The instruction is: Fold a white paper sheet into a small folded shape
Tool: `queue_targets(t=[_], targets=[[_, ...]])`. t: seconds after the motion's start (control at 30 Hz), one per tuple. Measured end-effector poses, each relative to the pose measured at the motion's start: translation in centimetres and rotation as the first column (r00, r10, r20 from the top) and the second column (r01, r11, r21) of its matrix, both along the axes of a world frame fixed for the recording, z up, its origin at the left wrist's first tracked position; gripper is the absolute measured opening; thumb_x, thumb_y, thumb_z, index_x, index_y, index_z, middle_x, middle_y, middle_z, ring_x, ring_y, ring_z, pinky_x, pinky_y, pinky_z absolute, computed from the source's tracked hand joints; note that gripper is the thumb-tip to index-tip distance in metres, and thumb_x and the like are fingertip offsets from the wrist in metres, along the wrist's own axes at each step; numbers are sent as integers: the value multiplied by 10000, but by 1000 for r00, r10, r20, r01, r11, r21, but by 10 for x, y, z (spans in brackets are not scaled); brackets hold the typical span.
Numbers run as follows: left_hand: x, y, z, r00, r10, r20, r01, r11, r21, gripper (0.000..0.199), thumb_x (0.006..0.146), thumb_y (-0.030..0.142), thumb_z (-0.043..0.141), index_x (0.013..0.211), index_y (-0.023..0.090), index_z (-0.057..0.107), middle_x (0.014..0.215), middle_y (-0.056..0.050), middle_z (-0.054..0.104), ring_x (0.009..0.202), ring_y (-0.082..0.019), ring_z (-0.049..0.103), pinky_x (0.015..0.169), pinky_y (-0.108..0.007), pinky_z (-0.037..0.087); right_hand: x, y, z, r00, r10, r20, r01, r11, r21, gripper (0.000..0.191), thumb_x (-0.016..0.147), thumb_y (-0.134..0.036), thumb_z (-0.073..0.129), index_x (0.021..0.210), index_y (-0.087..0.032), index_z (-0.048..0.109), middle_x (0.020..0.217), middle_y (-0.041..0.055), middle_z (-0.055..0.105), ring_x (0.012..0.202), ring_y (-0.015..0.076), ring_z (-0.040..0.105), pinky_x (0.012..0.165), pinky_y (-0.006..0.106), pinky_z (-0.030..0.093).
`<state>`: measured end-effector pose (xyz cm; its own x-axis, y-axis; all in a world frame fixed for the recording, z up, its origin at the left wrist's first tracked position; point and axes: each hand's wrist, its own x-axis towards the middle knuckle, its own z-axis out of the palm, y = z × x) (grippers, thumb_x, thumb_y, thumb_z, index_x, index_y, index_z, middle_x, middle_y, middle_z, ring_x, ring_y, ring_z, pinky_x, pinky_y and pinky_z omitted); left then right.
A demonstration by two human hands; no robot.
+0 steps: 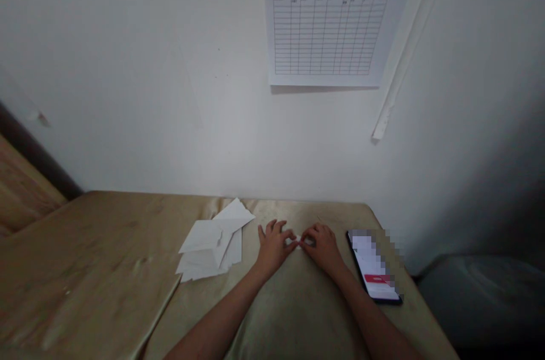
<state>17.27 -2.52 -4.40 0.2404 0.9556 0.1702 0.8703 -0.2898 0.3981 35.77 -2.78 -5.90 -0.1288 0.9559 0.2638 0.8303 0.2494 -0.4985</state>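
Note:
My left hand [273, 243] and my right hand [322, 245] meet above the cloth-covered surface, thumbs and index fingers pinched close together. Between the fingertips shows a small piece of white paper [298, 239], mostly hidden by the fingers; whether it is folded I cannot tell. The other fingers of the left hand are raised and spread, while those of the right hand curl inward. To the left of my left hand lies a loose, overlapping pile of white paper sheets [205, 234].
A phone [369, 263] with its screen lit lies right of my right forearm. The satiny tan cloth [106, 258] has folds and a seam at left. Behind stands a white wall [170, 93] with a printed table sheet [327, 30] on it. A dark rounded object [481, 297] sits at lower right.

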Motion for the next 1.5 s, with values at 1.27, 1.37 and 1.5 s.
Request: queue_targets(t=[1.27, 1.37, 1.5], targets=[[-7, -5, -4, 985, -146, 88, 134, 983, 125, 206, 863, 178, 680, 1000, 320, 740, 1309, -20, 632, 1320, -287, 444, 1161, -676, 147, 13, -2, -4, 986, 1, -164, -3, 1000, -11, 67, 763, -228, 734, 728, -187, 694, 972, 80, 634, 1020, 237, 559, 944, 366, 429], [-7, -6, -1, 987, -137, 79, 127, 985, 117, 186, 859, 185, 687, 966, 321, 756, 1308, -16, 636, 1317, -289, 444, 1160, -677, 146, 11, -4, -2, 987, 8, -159, -11, 1000, -20, 97, 763, -235, 742, 699, -190, 685, 970, 79, 639, 1014, 238, 559, 939, 369, 428], [-8, -7, 3, 991, -125, 43, 120, 988, 92, 129, 843, 241, 717, 911, 333, 778, 1346, -3, 624, 1338, -306, 423, 1160, -680, 126, 11, -7, 1, 985, 23, -170, -27, 999, -23, 115, 768, -238, 744, 684, -197, 678, 985, 75, 635, 1025, 235, 557, 946, 367, 429]])
